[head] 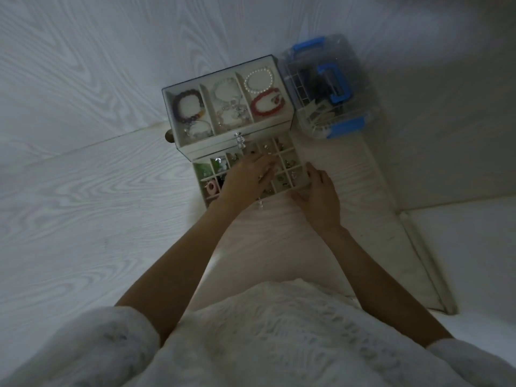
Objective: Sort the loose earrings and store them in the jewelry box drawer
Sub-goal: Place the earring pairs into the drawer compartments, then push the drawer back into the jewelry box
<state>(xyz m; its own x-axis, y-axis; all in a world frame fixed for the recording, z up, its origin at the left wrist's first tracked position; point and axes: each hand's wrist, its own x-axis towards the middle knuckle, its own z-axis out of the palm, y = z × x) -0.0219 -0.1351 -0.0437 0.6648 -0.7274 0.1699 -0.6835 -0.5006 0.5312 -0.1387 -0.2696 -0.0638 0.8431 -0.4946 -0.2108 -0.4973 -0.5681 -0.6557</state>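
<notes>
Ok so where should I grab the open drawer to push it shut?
Probably the drawer by its front wall, coming from the near side. It sticks out toward you, its crystal knob hangs mid-front, and the right hand already grips the front-right corner.

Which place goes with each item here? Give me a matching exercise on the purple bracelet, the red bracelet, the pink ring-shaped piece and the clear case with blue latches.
Things:
1. purple bracelet
2. red bracelet
3. pink ring-shaped piece
4. clear case with blue latches

Places:
A. open drawer, near its left end
B. top tray, right compartment
C. on the surface to the right of the jewelry box
D. top tray, left compartment

Pairs: 1-D, 2-B, 3-A, 4-C
</notes>
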